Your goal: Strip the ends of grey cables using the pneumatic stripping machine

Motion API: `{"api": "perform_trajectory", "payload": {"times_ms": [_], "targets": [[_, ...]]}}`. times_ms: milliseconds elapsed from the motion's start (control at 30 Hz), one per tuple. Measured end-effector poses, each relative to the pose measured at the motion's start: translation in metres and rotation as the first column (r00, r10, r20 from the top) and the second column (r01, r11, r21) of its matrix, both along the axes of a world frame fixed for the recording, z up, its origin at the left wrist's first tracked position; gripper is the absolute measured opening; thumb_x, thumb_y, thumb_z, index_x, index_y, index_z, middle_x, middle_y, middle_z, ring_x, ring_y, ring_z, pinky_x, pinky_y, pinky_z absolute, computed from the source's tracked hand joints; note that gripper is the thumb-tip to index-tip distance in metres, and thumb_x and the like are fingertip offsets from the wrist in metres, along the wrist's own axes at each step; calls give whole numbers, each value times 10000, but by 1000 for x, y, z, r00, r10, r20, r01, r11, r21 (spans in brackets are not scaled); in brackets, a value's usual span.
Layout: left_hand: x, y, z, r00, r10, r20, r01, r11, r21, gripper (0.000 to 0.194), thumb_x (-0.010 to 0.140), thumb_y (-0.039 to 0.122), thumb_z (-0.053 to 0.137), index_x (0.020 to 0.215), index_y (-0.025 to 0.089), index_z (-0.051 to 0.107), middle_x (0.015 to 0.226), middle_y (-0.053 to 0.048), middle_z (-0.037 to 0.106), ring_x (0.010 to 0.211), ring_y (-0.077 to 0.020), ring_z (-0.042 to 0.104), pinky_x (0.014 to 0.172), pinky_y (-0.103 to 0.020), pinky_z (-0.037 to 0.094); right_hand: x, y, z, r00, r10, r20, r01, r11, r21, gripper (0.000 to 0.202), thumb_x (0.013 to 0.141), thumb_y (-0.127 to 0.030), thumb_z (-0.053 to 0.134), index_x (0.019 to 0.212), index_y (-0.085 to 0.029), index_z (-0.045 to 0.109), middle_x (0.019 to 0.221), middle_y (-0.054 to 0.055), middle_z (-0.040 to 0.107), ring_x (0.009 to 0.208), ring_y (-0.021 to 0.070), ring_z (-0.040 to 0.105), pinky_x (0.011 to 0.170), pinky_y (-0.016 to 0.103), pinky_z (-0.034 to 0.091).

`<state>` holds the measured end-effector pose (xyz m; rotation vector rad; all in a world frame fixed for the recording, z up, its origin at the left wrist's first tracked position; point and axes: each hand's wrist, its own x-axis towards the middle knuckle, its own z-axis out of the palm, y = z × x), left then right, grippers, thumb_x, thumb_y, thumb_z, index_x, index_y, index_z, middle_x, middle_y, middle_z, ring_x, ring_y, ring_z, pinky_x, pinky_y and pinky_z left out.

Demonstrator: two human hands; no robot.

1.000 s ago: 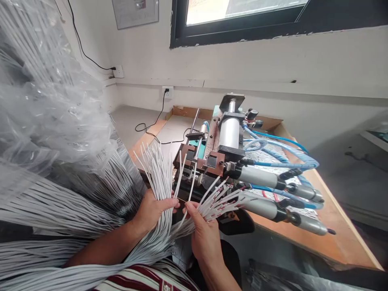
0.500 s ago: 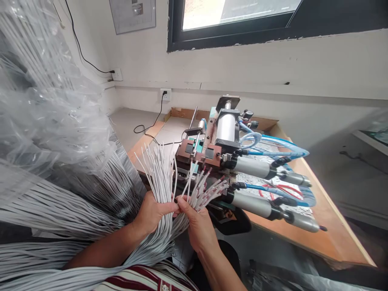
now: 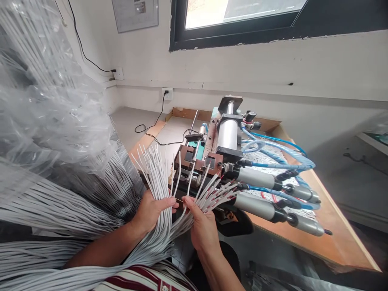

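My left hand [image 3: 153,210] is wrapped round a thick bundle of grey-white cables [image 3: 154,173], their plain cut ends pointing up. To its right, my right hand [image 3: 201,220] is closed on a second bunch of cables [image 3: 215,194], whose fanned ends show reddish tips. Between the two hands a few single cables stand apart, one by my right thumb and fingertips. Just beyond the cable ends sits a pneumatic wire-stripping machine [image 3: 212,155] with silver cylinders and brown jaw blocks. The palms and the gripped parts of the cables are hidden by my fingers.
Long bundles of grey cable [image 3: 60,202] lie on the left, partly under clear plastic wrap [image 3: 54,121]. Blue air hoses [image 3: 281,157] loop at the machine's right. A wooden-edged table [image 3: 339,242] holds the machine, and a black power cord [image 3: 157,141] crosses behind.
My hands have drawn slightly apart, with the right hand's bunch shifting right and spreading more. More single cables stand in the gap. The view has moved a little.
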<state>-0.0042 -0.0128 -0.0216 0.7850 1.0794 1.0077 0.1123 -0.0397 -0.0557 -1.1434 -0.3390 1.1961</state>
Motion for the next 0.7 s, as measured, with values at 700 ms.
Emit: {"api": "perform_trajectory", "payload": {"times_ms": [700], "targets": [[-2, 1, -6, 999, -29, 16, 28, 999, 37, 222, 551, 150, 727, 720, 142, 583, 544, 25, 614, 530, -144, 590, 551, -260, 459, -4, -5, -4, 1000, 5, 27, -6, 999, 42, 236, 562, -355, 755, 644, -165, 642, 534, -37, 549, 552, 122, 482, 608, 275, 375]]}}
